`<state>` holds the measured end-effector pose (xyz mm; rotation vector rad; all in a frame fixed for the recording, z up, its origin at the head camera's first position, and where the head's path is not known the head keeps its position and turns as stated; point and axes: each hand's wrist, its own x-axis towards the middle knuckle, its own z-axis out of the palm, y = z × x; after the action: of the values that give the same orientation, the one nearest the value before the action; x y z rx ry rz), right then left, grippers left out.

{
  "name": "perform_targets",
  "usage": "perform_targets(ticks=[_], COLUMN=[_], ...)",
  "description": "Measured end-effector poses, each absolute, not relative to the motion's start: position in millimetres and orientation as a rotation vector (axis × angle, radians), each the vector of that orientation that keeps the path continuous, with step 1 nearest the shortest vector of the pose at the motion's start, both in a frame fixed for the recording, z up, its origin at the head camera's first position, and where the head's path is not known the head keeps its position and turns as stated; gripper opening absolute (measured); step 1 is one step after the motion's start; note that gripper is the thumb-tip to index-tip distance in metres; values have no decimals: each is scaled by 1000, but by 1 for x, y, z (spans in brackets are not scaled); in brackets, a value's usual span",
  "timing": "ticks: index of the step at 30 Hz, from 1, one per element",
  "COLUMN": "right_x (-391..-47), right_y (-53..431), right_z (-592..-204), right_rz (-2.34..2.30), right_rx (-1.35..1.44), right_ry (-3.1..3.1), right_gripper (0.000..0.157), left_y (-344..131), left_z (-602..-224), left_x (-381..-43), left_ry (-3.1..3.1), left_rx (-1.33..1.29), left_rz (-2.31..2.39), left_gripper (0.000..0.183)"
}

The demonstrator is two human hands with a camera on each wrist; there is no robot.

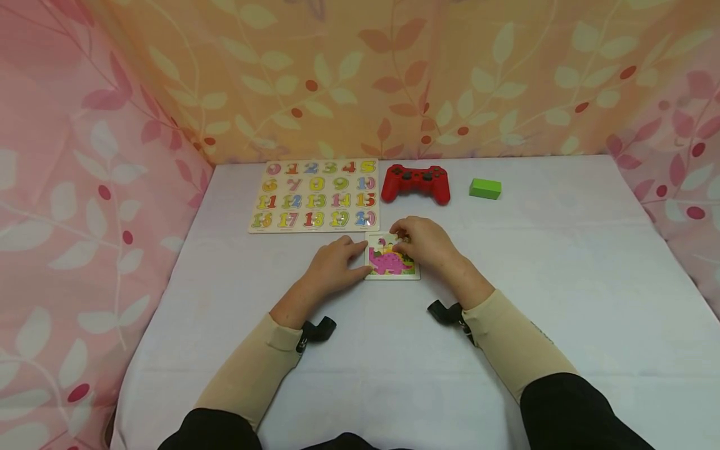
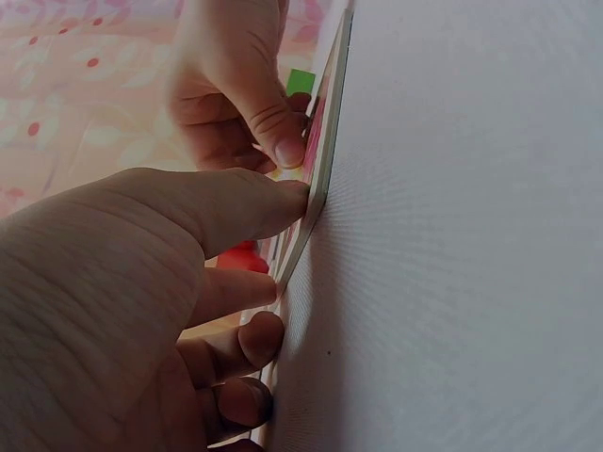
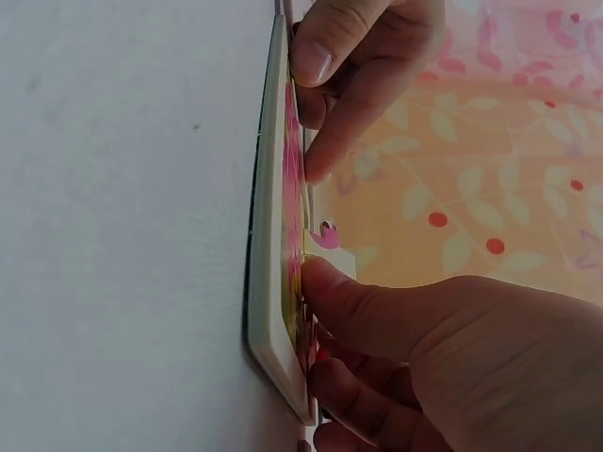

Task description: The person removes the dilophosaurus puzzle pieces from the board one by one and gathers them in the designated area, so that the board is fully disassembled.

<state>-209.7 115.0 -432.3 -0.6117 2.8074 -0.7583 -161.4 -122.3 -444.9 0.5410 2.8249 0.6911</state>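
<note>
A small square dinosaur jigsaw puzzle (image 1: 390, 264) in a pale frame lies on the white table. My left hand (image 1: 336, 265) steadies its left side. In the left wrist view the left thumb and index finger touch the frame's edge (image 2: 323, 179), and the other fingers bend loosely beside it. My right hand (image 1: 429, 245) is over the puzzle's upper right part. Between its thumb and fingers it pinches a puzzle piece (image 3: 327, 237) with a pink dinosaur head, which stands tilted above the board. The right fingertips partly hide the pieces beneath.
Behind the left hand lies a wooden number board (image 1: 315, 194), its near edge close to the puzzle. A red game controller (image 1: 415, 184) sits to its right, then a green block (image 1: 485, 188). Patterned curtains (image 1: 360, 81) close off the back and sides of the table.
</note>
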Motion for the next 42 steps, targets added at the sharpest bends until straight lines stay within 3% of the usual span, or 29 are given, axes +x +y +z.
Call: perform_targets(ticks=[29, 42], right_x=[-208, -193], right_y=[119, 124], right_z=[-433, -397], right_rz=[-656, -825], right_rx=[-850, -926], right_ry=[2765, 2826], right_gripper=[48, 48], left_y=[-122, -122], left_z=[-449, -450], left_x=[-163, -163], left_ry=[2842, 2853], left_rx=[557, 574], left_rz=[699, 696], left_gripper=[64, 64])
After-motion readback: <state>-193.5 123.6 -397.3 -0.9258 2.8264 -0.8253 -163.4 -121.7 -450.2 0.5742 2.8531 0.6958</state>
